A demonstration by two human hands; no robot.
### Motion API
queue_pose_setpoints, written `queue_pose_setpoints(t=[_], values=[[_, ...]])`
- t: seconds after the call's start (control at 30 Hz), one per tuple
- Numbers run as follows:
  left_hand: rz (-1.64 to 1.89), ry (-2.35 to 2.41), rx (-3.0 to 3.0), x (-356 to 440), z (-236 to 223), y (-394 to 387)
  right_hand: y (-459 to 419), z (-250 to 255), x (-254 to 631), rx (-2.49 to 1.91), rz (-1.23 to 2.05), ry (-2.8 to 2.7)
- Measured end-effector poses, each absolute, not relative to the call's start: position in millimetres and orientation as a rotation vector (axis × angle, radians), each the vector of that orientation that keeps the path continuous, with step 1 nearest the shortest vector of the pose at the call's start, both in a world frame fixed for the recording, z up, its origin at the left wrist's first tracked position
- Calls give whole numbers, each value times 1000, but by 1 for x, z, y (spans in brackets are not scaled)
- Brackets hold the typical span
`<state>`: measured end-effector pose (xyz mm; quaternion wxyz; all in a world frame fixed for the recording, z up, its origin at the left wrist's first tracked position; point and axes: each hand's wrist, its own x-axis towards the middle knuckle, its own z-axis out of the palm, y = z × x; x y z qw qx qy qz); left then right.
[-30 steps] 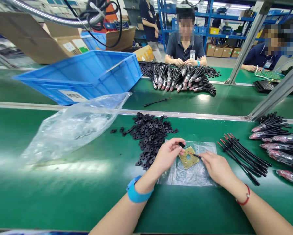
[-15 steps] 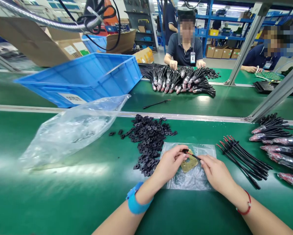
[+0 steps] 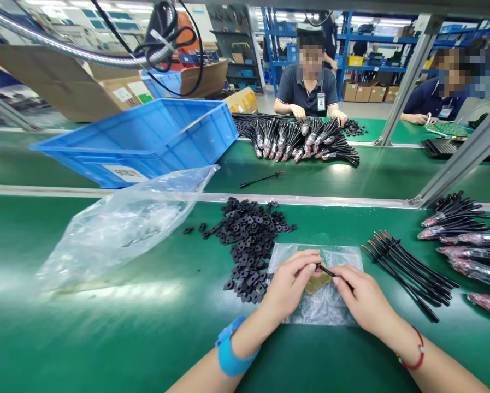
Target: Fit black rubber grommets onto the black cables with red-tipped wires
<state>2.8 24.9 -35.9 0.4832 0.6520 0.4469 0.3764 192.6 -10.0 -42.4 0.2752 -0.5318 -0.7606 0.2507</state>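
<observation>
A short black cable [image 3: 326, 270] stretches between my two hands, above a clear plastic bag [image 3: 338, 307] with a yellowish plate [image 3: 315, 285] on it. My left hand [image 3: 291, 281] is closed at the cable's left end, thumb and fingers pinching a small black piece that the fingertips mostly hide. The cable's red wire tips do not show there. My right hand [image 3: 361, 292] pinches the other end of the cable. Left of the bag lies a heap of small black pieces with holes [image 3: 248, 245]. To the right is a row of black cables with red wire tips [image 3: 412, 267].
Bundled cables [image 3: 466, 237] lie at the far right. A large clear bag [image 3: 125, 224] and a blue bin [image 3: 146, 142] are at the left. Behind a metal rail [image 3: 310, 201], a person [image 3: 306, 90] handles piled cable bundles [image 3: 285, 139]. A slanted metal post [image 3: 453, 158] stands at right.
My hands have come closer together along the cable. The red wire seen before at my left fingertips is now hidden. The view has tilted up slightly.
</observation>
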Motion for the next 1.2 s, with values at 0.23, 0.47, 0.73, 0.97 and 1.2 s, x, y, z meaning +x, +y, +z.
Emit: queue_pose_setpoints(t=[0.23, 0.47, 0.73, 0.97, 1.2], values=[[942, 856, 796, 7, -25, 26, -13, -38, 194, -1329, 284, -2173], [874, 927, 900, 8, -25, 25, -12, -34, 199, -1298, 108, -2186], [717, 878, 1012, 3, -24, 23, -17, -27, 199, -1309, -26, -2334], [738, 969, 1592, -1, -17, 21, -19, -28, 199, -1315, 737, -2230], [587, 925, 1952, -1, -13, 15, -15, -30, 200, -1309, 1245, -1898]])
